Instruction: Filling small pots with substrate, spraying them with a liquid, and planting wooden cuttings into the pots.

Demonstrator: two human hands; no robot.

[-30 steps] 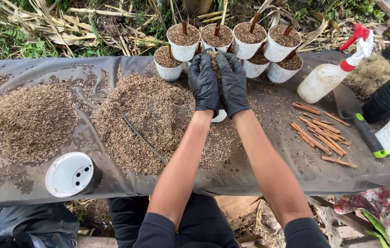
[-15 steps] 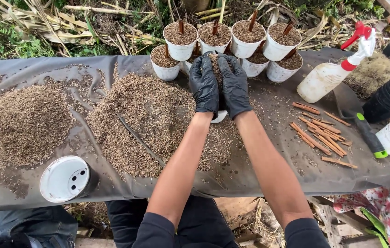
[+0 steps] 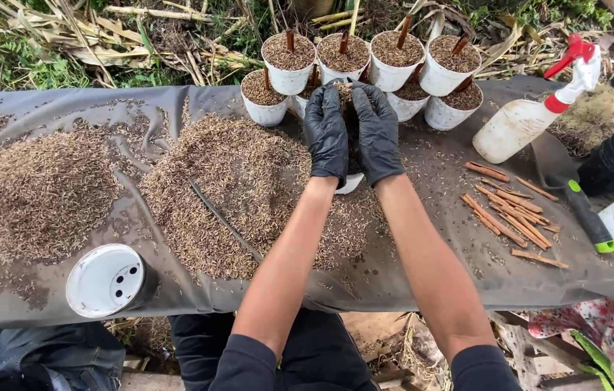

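Both gloved hands meet at 12 o'clock on the desk [image 3: 46, 116]. The left hand [image 3: 326, 134] and right hand [image 3: 377, 132], in black gloves, are cupped together around a small white pot [image 3: 350, 182] heaped with husk mix; only its lower rim shows beneath the palms.

The pot looks light, thin-walled plastic, likely to flex if squeezed. Best gripped around the sides, kept upright, since the loose fill spills readily.

Just beyond, at 12 o'clock, a cluster of white pots [image 3: 289, 61] is filled with the same brown mix, several holding a short brown stick upright. An empty white pot [image 3: 106, 280] lies on its side at 8 o'clock, drain holes visible. Husk piles [image 3: 234, 181] spread at 10 o'clock. Cut brown sticks [image 3: 509, 210] lie at 3 o'clock, near a spray bottle [image 3: 531, 116].
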